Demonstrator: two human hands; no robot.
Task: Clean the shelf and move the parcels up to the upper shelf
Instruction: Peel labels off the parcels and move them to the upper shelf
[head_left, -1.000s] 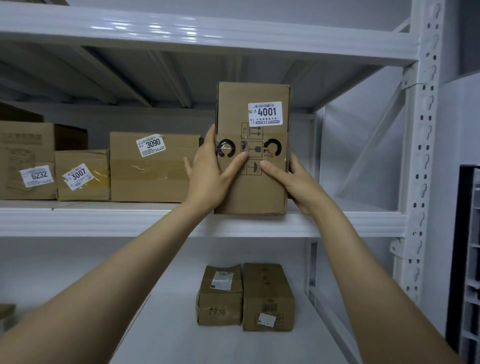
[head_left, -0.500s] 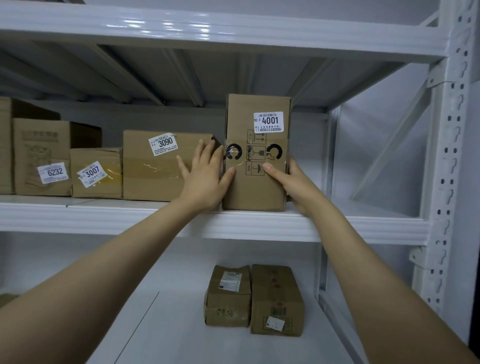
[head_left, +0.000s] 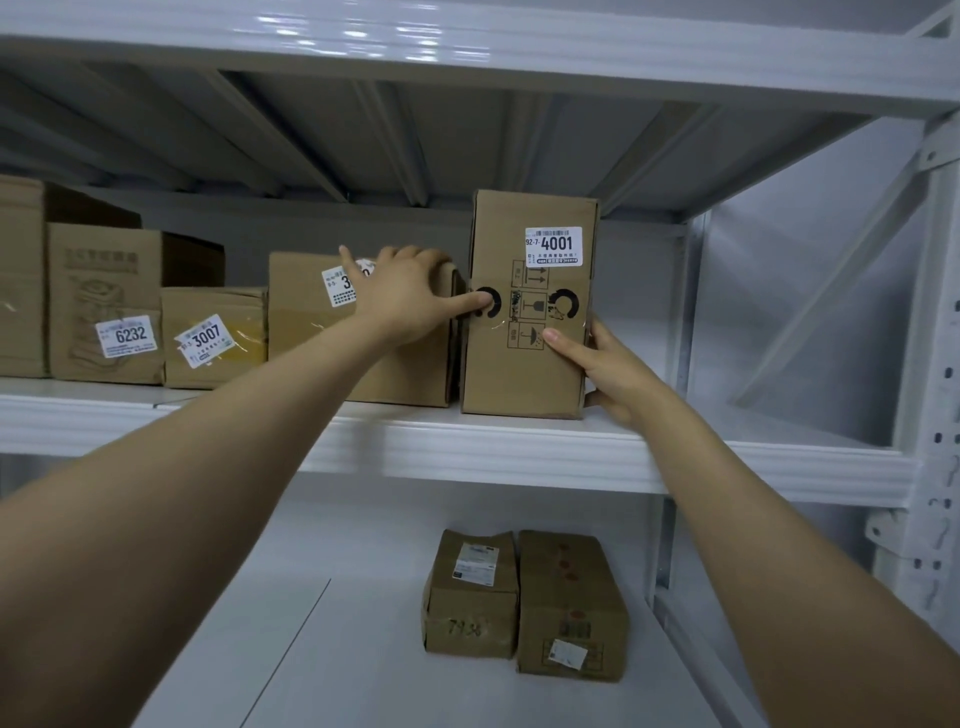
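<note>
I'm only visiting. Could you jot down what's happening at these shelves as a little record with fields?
Upper shelf: several boxes in a row, box 4001 upright at the right end
Left hand: lies on the neighbouring box, thumb touching box 4001
Right hand: grips box 4001's right side
Lower shelf: small box and longer box side by side, not yet moved up

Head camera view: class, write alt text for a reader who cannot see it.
An upright cardboard parcel labelled 4001 stands on the upper shelf, the right hand gripping its right edge, the left hand resting on the neighbouring parcel with its thumb on 4001's front. Two more parcels lie on the lower shelf.
</note>
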